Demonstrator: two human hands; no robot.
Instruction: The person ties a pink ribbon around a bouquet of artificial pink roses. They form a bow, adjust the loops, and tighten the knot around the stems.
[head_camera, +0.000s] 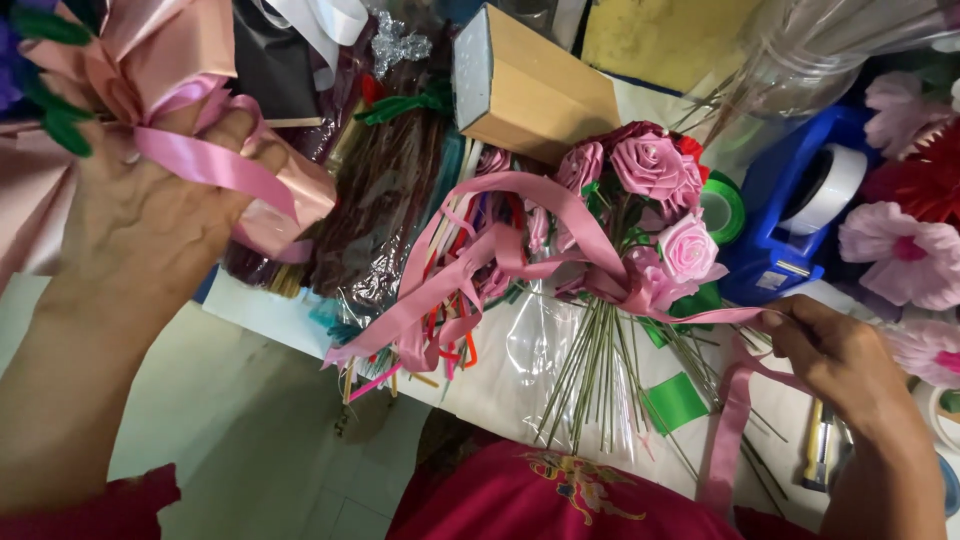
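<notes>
My left hand (150, 215) is raised at the upper left, gripping the wrapped stem of a bouquet in pale pink paper (165, 50). A pink satin ribbon (215, 170) loops over my fingers. From there the ribbon (520, 195) arcs across the table to my right hand (835, 350) at the lower right, which pinches it between thumb and fingers; its tail hangs down past my wrist. A bunch of pink ribbon roses (655, 190) on thin green wire stems (595, 370) lies on clear cellophane between my hands.
A blue tape dispenser (790, 215) with a white roll and a green tape roll (722, 210) stand right of the roses. A tan box (535, 85), bundled stems and coloured ribbon strips (440, 300) crowd the middle. Pink paper flowers (905, 250) sit far right.
</notes>
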